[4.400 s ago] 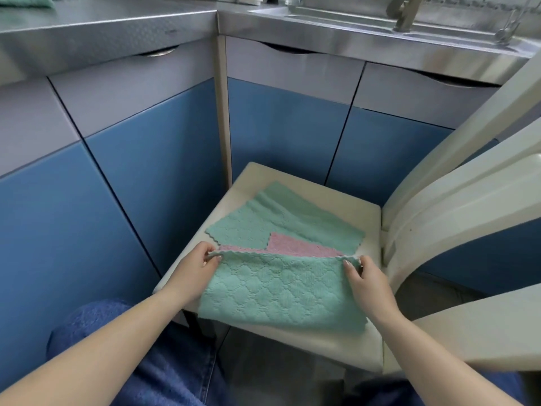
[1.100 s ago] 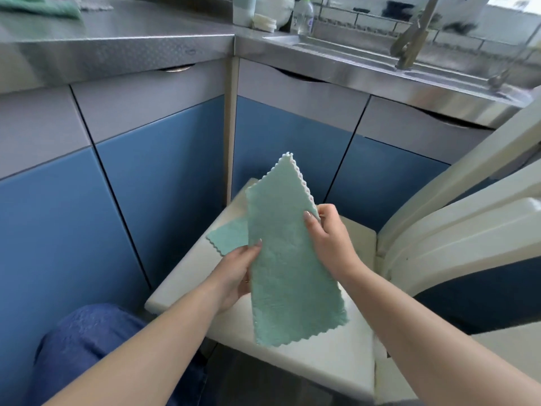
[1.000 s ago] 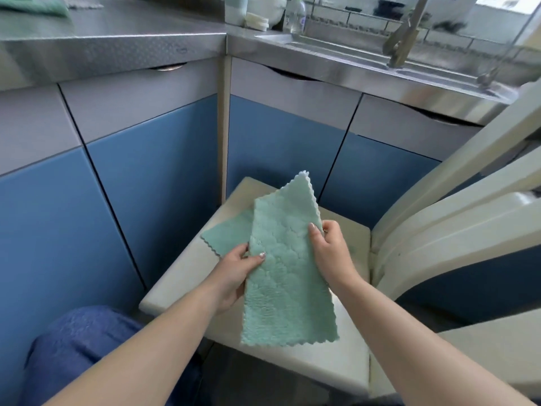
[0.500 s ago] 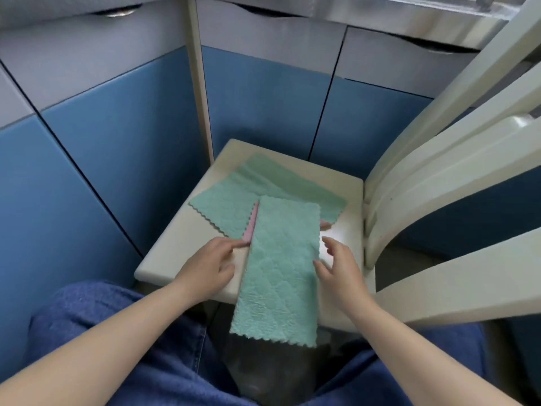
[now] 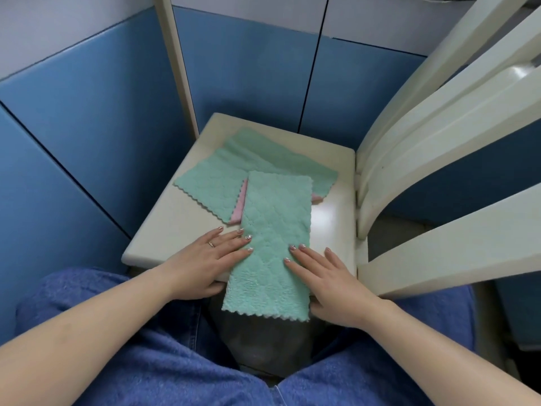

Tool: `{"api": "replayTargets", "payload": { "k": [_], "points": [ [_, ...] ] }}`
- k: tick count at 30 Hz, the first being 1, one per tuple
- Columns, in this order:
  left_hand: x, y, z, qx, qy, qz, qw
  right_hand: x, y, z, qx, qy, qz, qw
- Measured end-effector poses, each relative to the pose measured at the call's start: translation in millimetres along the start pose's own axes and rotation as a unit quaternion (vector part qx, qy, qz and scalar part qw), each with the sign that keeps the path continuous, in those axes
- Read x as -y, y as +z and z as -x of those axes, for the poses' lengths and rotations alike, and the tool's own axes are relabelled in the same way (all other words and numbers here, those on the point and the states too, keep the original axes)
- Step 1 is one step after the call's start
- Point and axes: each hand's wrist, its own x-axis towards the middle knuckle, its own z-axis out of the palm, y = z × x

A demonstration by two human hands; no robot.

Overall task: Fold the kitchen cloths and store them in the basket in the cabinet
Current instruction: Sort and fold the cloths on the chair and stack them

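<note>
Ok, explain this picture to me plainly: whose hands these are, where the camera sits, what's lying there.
There is no machine here. A person wears a camera on the head, looking down at their own hands. The left hand and right hand lie flat, fingers straight, on the two long edges of a folded green cloth; neither has a grip on it. The cloth lies on a cream chair seat, its near end hanging over the edge. Under it lie a pink cloth and another green cloth.

Both bare forearms reach forward from the lower corners. The left hand (image 5: 205,263) lies flat, palm down, fingers (image 5: 234,240) straight and spread. The right hand (image 5: 328,282) lies likewise, fingers extended.
</note>
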Motion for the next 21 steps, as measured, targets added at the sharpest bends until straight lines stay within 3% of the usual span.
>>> {"api": "replayTargets", "payload": {
  "k": [4,7,10,12,15,21],
  "points": [
    [-3.9,6.6,-1.3,-0.065,-0.001,0.033,0.997,4.6,13.7,-1.3,-0.096,0.003,0.007,0.995],
    [-7.1,1.6,-8.4,-0.137,-0.054,0.154,0.977,7.0,11.8,-6.7,-0.187,0.049,-0.130,0.972],
    [-10.1,-23.8,-29.1,-0.187,-0.202,0.383,0.882,10.8,-9.3,-22.9,-0.253,0.157,-0.310,0.903],
    [-8.3,-34.8,-46.8,-0.215,-0.274,0.470,0.811,13.0,-28.0,-39.0,-0.321,0.190,-0.374,0.849],
    [-0.5,-41.7,-71.9,-0.256,-0.331,0.551,0.722,9.9,-44.1,-65.4,-0.331,0.228,-0.479,0.781],
    [15.9,-40.6,-106.3,-0.199,-0.413,0.547,0.701,-21.1,-52.0,-109.7,-0.301,0.318,-0.493,0.752]
  ]
}}
